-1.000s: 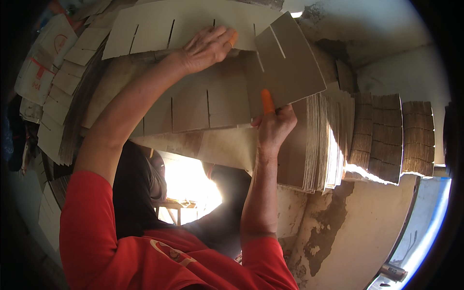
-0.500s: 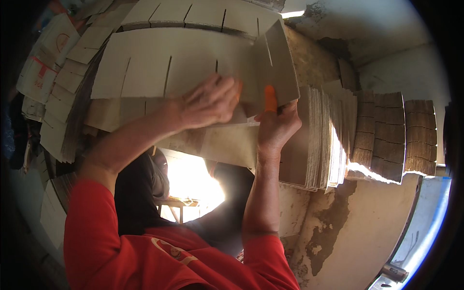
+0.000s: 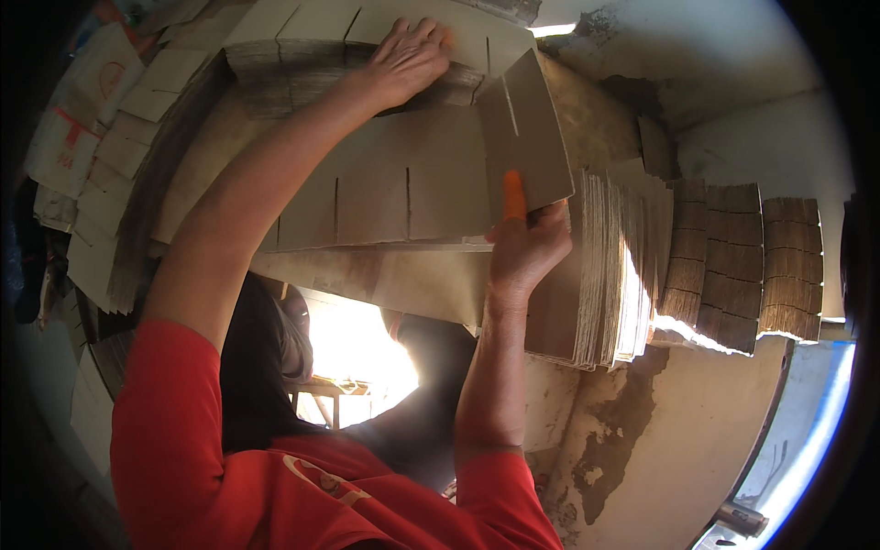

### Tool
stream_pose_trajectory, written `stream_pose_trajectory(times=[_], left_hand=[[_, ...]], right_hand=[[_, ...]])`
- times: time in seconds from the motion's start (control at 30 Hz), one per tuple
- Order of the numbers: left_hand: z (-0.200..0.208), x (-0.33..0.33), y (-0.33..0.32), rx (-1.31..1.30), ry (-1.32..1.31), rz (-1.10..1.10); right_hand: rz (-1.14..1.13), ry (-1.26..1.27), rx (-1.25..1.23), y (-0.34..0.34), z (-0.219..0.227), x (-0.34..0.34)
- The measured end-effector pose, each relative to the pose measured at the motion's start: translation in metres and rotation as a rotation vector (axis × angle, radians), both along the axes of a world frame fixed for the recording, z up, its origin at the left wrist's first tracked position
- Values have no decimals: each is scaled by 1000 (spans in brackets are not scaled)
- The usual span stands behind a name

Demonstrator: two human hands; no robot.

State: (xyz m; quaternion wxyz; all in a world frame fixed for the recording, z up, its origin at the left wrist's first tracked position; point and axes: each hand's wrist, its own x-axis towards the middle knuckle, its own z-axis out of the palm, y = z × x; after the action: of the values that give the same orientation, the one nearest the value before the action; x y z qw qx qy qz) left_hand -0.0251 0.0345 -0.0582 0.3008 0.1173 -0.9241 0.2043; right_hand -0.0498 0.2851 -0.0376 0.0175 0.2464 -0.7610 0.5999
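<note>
My left hand [image 3: 412, 62] lies on the top of a far stack of slotted cardboard sheets [image 3: 316, 69], its fingers somewhat bent and apart, an orange cover on the thumb. My right hand [image 3: 532, 243] grips the lower edge of a smaller cardboard piece [image 3: 530, 137], which stands tilted and has one slit. Its orange-covered thumb presses the near face; the other fingers are mostly behind. Left of that piece, a long cardboard sheet [image 3: 376, 197] with several slits lies below my left forearm, its right end beside the held piece.
Upright cardboard pieces [image 3: 600, 275] stand packed to the right, with brown bundles [image 3: 733, 266] beyond them. Overlapping slotted sheets [image 3: 119, 174] and a printed carton [image 3: 78, 119] are at the left. A peeling wall [image 3: 678, 431] is at lower right.
My left hand has moved away from me, from the long slotted sheet up to the far stack. That sheet now lies lower and nearer. My right hand keeps its grip on the smaller piece.
</note>
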Motion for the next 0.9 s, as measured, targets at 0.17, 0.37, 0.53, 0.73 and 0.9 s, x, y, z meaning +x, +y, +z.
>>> stream_pose_trajectory(times=[0.17, 0.37, 0.53, 0.73, 0.9], left_hand=[[-7, -17, -10, -31, -187, 18], [-8, -10, -13, 97, 140, -193], [16, -3, -1, 68, 179, -338], [14, 0, 10, -88, 203, -309], [17, 2, 10, -100, 345, -275]], right_hand=[[19, 3, -76, 0, -5, -2], [-5, -47, 58, 0, 0, 5], [-11, -62, 67, 2, 6, 5], [1, 46, 53, 2, -8, -2], [-14, 118, 120, 0, -12, -1]])
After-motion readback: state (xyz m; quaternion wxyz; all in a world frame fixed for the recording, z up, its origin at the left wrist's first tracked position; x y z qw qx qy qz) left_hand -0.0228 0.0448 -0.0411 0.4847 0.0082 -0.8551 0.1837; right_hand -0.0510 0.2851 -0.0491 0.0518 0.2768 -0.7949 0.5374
